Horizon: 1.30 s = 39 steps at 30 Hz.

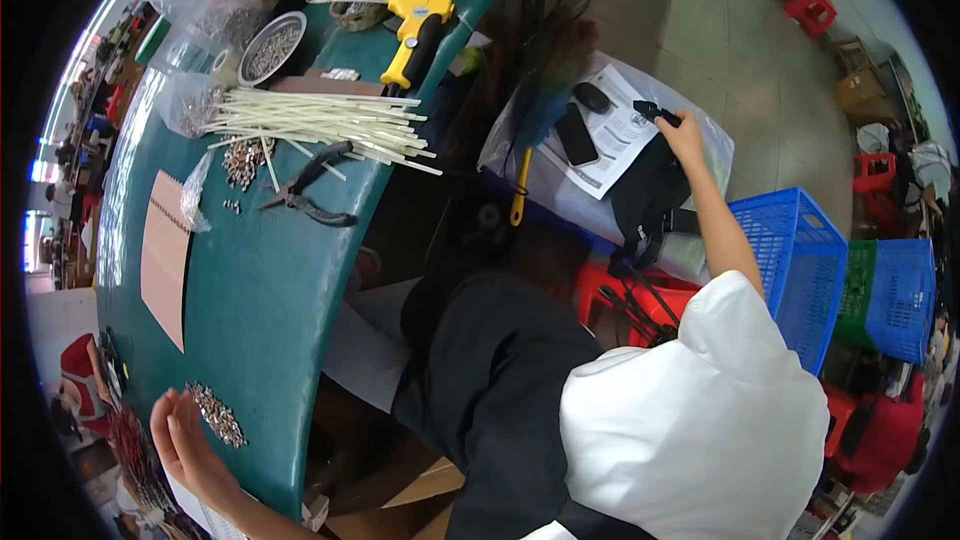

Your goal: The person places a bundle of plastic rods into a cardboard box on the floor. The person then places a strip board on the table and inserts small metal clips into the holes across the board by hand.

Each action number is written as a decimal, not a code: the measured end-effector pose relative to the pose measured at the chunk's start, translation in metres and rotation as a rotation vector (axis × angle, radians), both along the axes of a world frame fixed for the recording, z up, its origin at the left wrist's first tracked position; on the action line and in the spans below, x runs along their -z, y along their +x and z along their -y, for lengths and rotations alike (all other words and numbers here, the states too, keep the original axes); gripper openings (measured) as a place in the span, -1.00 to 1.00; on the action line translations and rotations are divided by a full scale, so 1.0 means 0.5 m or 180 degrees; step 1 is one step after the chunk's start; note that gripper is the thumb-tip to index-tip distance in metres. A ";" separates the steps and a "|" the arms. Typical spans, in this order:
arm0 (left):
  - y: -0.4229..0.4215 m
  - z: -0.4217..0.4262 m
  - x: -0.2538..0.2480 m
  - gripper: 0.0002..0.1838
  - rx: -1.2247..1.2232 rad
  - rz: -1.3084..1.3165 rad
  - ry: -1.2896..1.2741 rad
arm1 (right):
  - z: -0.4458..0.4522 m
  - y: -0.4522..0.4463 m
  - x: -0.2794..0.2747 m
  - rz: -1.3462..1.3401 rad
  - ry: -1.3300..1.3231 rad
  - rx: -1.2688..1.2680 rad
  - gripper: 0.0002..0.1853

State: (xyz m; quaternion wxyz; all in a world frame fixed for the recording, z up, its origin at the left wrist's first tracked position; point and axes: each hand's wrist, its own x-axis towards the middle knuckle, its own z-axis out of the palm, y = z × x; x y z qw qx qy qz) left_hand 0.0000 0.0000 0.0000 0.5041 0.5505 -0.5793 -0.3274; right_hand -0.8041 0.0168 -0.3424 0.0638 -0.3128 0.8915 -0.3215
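Observation:
My left hand (190, 450) is at the near left edge of the green table (250, 310), fingers apart and holding nothing I can see. It is beside a small pile of metallic beads (216, 414). My right hand (684, 140) reaches out to the side, its fingers closed on a small black clip-like object (655, 113). Under that hand lies a black fabric bag or strap (645, 195). Close by, a printed sheet (622, 130) carries a black phone (576, 135) and a dark computer mouse (591, 97).
On the table are pliers (300, 192), pale glue sticks (320, 120), a yellow glue gun (415, 15), a metal bowl of small parts (272, 47) and a pink spiral notebook (165, 255). Blue baskets (790, 260) and a red stool (640, 295) stand to the side.

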 end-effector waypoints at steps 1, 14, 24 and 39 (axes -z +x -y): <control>0.033 -0.027 -0.013 -0.68 -0.0228 0.0103 0.0068 | 0.002 0.017 0.051 0.0088 -0.0183 0.0177 -0.23; 0.204 -0.352 0.010 -0.64 -0.1405 0.0710 0.0631 | -0.012 0.197 -0.077 0.0685 0.1335 -0.3874 -0.52; 0.071 -0.351 0.058 -0.61 -0.0104 0.0982 0.1876 | -0.268 0.274 -0.025 0.0877 0.4221 -0.3744 -0.22; -0.033 -0.210 0.103 -0.60 0.0574 0.0513 0.2275 | -0.165 0.350 0.119 0.0595 0.2687 -0.4550 -0.09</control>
